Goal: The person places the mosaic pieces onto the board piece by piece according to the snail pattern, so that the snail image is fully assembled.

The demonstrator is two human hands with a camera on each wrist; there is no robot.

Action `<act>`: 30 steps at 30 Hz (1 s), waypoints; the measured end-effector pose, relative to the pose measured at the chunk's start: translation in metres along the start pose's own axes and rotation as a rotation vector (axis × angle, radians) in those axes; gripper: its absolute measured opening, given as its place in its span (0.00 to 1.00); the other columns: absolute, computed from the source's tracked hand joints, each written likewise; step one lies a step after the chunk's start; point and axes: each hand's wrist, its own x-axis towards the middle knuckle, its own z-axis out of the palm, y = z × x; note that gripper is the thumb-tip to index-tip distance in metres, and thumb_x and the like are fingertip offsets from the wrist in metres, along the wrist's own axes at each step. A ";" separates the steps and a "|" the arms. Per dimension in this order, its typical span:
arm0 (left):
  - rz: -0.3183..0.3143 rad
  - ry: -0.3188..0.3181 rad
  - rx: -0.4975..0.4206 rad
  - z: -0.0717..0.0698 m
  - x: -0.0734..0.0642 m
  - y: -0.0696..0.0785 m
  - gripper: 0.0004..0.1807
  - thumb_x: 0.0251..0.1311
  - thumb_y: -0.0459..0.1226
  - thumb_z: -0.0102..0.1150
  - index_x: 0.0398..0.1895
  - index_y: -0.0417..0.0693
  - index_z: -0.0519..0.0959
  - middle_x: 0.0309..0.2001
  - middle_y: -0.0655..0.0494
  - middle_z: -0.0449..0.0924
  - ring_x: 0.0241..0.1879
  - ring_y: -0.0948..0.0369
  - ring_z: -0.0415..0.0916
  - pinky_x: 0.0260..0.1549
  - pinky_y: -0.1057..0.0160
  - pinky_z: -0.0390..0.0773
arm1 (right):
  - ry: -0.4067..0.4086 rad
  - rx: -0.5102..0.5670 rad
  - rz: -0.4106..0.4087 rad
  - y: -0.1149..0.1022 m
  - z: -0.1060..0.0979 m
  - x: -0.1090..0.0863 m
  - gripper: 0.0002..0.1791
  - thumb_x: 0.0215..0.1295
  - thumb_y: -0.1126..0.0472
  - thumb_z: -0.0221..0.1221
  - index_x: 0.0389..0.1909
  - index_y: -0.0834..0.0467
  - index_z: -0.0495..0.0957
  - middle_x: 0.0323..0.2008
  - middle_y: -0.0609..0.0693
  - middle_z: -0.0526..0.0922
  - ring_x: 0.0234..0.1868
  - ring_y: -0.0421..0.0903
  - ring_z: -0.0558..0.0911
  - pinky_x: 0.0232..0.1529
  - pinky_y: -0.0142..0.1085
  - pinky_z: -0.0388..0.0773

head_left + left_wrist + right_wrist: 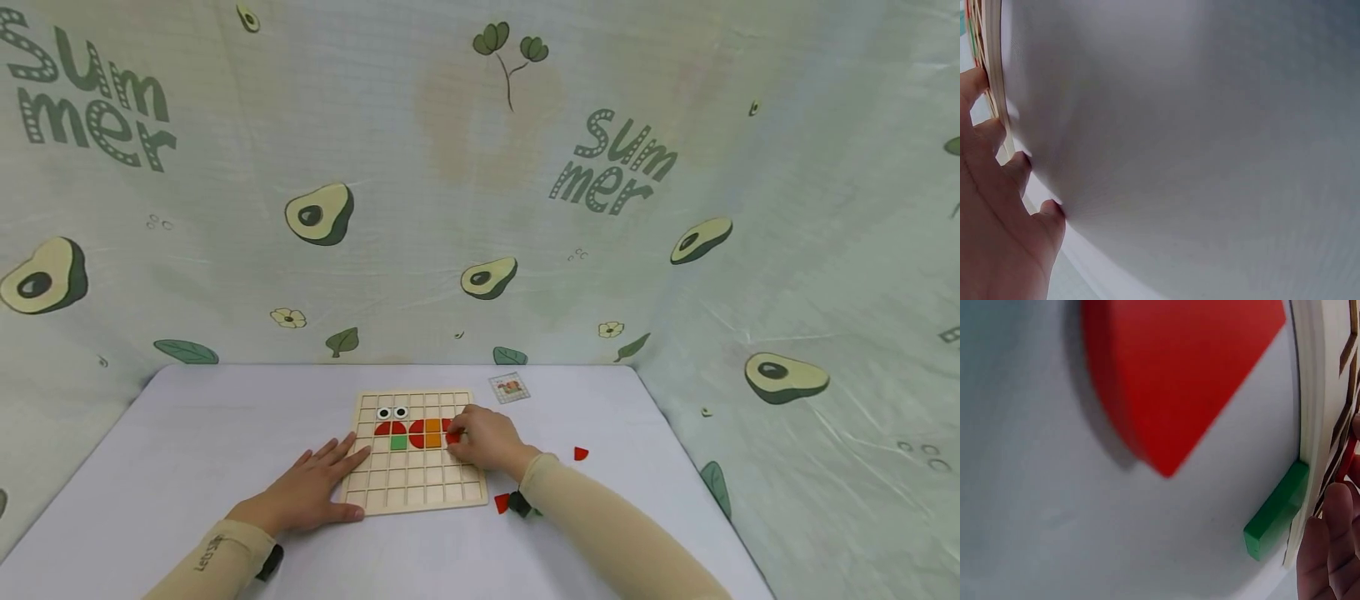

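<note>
A wooden grid board (416, 477) lies on the table. Set in its cells are two eye tiles (384, 413), red quarter-round tiles (383, 428), a green square (398, 442) and orange squares (432, 426). My left hand (309, 490) rests spread along the board's left side, its fingertips against the wooden edge (992, 69) in the left wrist view. Over the right-hand columns, my right hand (491, 442) pinches a red quarter-round tile (453, 437) down at the cells. That tile (1349, 459) shows only partly between the fingers in the right wrist view.
A small pattern card (509, 387) lies behind the board's right corner. One loose red tile (581, 454) sits to the right, another red tile (502, 503) near the front right corner. A green tile (1275, 509) lies against the board's edge. Printed cloth (405, 317) hangs behind the table.
</note>
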 end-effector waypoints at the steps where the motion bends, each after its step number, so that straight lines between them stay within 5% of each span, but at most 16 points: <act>1: 0.001 0.001 0.000 0.000 0.000 0.000 0.56 0.45 0.69 0.65 0.76 0.53 0.64 0.77 0.43 0.51 0.73 0.36 0.48 0.67 0.31 0.48 | -0.001 -0.004 0.003 -0.001 0.001 0.000 0.14 0.61 0.46 0.68 0.45 0.46 0.86 0.41 0.39 0.78 0.34 0.37 0.75 0.37 0.33 0.76; 12: 0.001 0.006 0.013 -0.001 -0.001 0.000 0.56 0.46 0.69 0.65 0.76 0.52 0.64 0.77 0.42 0.52 0.73 0.36 0.49 0.67 0.31 0.48 | 0.001 -0.010 -0.004 -0.001 0.003 0.000 0.14 0.63 0.46 0.67 0.47 0.46 0.86 0.40 0.38 0.78 0.34 0.36 0.74 0.36 0.32 0.76; 30: 0.012 0.004 0.006 -0.003 -0.002 0.002 0.55 0.47 0.69 0.65 0.76 0.52 0.63 0.77 0.41 0.52 0.73 0.36 0.48 0.66 0.30 0.48 | 0.020 -0.015 -0.037 0.001 0.004 0.003 0.11 0.65 0.62 0.64 0.46 0.46 0.87 0.39 0.37 0.79 0.33 0.36 0.75 0.36 0.31 0.77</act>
